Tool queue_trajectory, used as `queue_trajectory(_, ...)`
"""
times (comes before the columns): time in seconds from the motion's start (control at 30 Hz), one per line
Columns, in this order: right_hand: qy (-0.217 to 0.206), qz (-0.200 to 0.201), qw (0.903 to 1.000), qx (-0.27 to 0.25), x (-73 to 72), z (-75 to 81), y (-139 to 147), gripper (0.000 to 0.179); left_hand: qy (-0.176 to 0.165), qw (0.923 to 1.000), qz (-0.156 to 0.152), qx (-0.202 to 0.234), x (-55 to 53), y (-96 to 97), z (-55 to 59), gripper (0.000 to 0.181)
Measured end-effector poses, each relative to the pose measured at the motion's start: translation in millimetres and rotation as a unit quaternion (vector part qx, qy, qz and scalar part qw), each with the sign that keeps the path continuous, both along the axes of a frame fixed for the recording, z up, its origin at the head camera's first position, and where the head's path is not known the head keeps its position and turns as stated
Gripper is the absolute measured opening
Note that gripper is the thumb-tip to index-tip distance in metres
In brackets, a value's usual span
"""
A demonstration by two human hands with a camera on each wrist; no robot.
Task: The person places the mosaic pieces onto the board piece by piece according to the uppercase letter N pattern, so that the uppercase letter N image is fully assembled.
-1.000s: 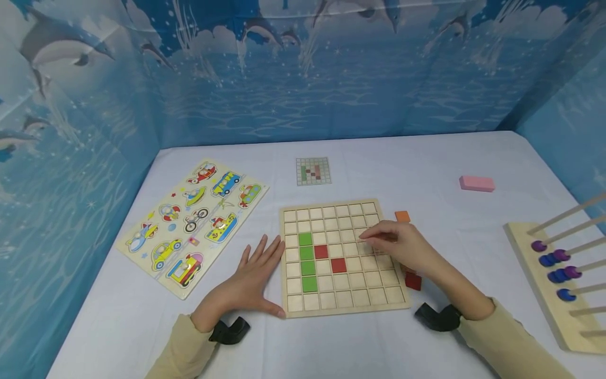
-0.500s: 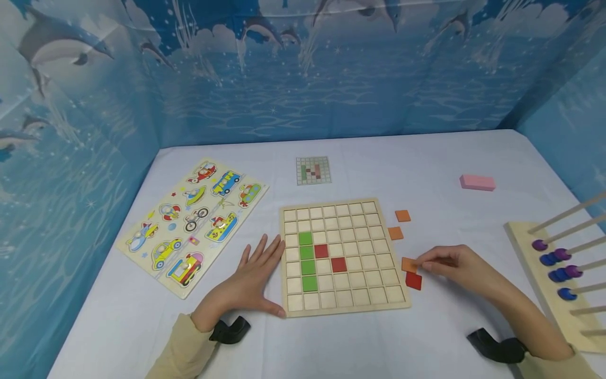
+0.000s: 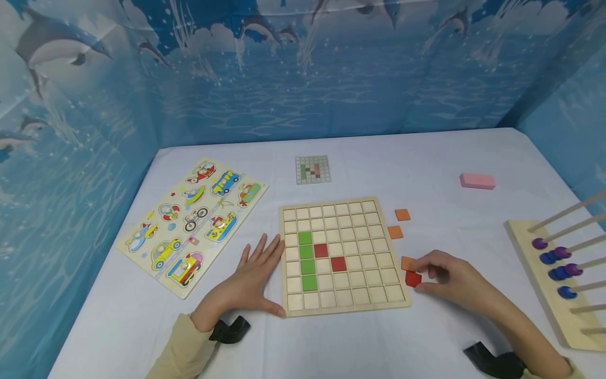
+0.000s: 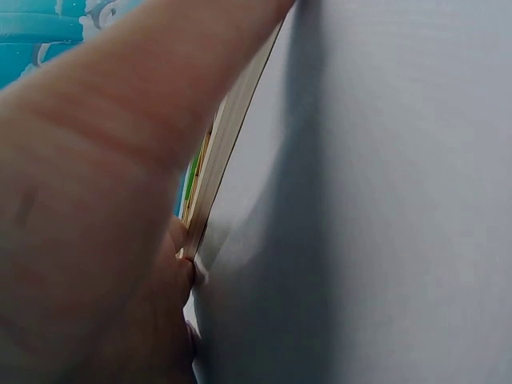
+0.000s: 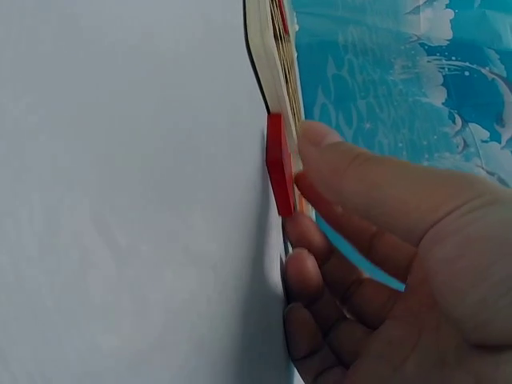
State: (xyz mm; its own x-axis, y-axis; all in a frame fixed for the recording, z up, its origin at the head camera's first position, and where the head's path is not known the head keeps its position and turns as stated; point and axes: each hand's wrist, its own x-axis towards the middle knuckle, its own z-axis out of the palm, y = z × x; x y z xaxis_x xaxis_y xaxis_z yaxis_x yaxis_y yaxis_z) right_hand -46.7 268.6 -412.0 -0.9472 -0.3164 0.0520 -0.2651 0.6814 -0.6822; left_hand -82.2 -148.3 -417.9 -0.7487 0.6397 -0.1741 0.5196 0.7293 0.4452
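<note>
A wooden grid board (image 3: 345,311) holds a column of green tiles (image 3: 307,252) and two red tiles (image 3: 338,263). My left hand (image 3: 251,281) lies spread on the cloth, fingertips and thumb at the board's left edge. Right of the board, my right hand (image 3: 450,279) pinches a loose red tile (image 3: 413,279) between thumb and bent fingers. An orange tile (image 3: 406,263) sits just behind it, partly under the fingertips. In the right wrist view that red tile (image 5: 278,164) is beside the thumb, other fingers curled below. The left wrist view shows mostly wrist and the board's edge (image 4: 224,152).
Two more orange tiles (image 3: 395,232) lie beside the board's upper right. A small pattern card (image 3: 313,179) is behind it. A vehicle picture puzzle (image 3: 189,226) is at left. A pink block (image 3: 477,181) and a wooden peg stand with beads (image 3: 539,284) are at right.
My right hand has drawn back from over the board's right side to the loose tiles, then shifted from the orange tile to the red one, thumb and fingers spreading around it. My left hand stays put.
</note>
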Motion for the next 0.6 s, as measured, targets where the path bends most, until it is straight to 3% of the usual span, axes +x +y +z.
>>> queue_trajectory(0.2, 0.039, -0.02, 0.9984, 0.036, 2.6, -2.6, -6.0, 0.039, 0.002, 1.0, 0.0, 0.002, 0.1, -0.8, -0.7, 0.133)
queue_trajectory(0.6, 0.059, -0.02, 0.9972, 0.04, 6.6, -5.9, -7.5, 0.039, -0.002, 1.0, 0.002, -0.001, -0.2, 0.2, 0.9, 0.133)
